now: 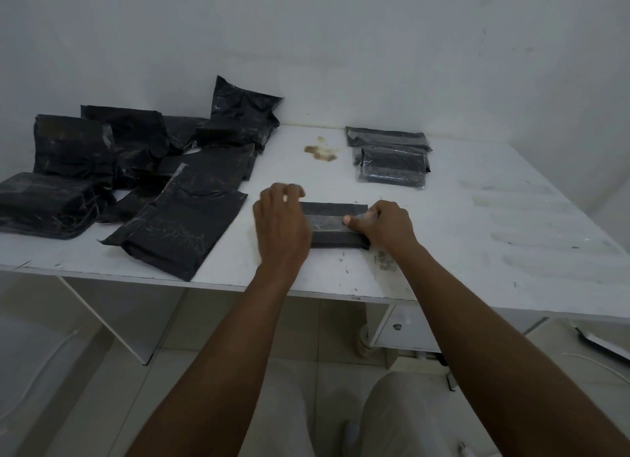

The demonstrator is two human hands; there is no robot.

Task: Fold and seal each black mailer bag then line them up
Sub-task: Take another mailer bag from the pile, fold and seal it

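A folded black mailer bag (pixel 335 226) lies flat near the table's front edge, with a shiny strip running along its middle. My left hand (pixel 281 223) covers the bag's left end; its fingers are curled over the far edge and look blurred. My right hand (pixel 385 224) holds the right end, its thumb pressing on the strip and its fingers curled at the bag's side. Two folded bags (pixel 392 165) sit one behind the other at the back right. A loose pile of unfolded black mailer bags (pixel 177 218) fills the table's left side.
The white table (pixel 511 224) stands against a white wall and has a brown stain (pixel 320 152) at the back centre. Its right part is bare, with scuff marks. Below the front edge are the table legs, a tiled floor, and my knees.
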